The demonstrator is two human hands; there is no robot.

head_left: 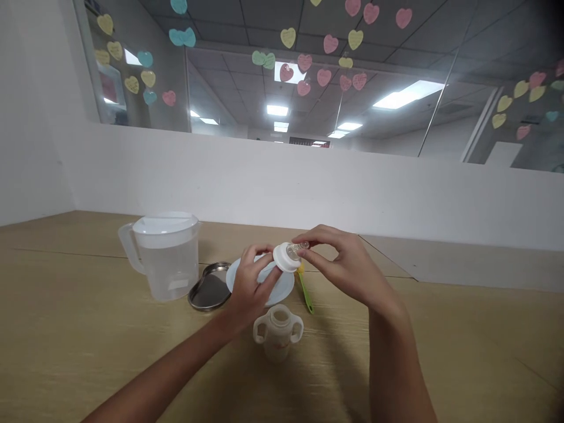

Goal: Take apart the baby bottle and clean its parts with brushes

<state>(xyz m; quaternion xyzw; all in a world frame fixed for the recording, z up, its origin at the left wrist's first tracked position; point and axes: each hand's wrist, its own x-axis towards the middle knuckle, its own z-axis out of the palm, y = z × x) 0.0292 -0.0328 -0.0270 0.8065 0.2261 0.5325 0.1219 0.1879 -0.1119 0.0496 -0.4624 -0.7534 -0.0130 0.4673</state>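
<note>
**Q:** What do my hands hold in this view?

**A:** My left hand (pixel 249 288) closes around the white screw collar (pixel 281 257); my right hand (pixel 348 264) pinches the clear teat (pixel 296 250), both above a pale plate (pixel 282 291).

**Q:** How should I grip?

**A:** Steady the collar and pinch the teat evenly; that seems the surest hold.

**Q:** What lies nearby?

**A:** A handled baby bottle (pixel 278 332), a green-handled brush (pixel 305 296), a metal tray (pixel 208 289) and a plastic jug (pixel 165 258) stand on the wooden table (pixel 440 352).
</note>
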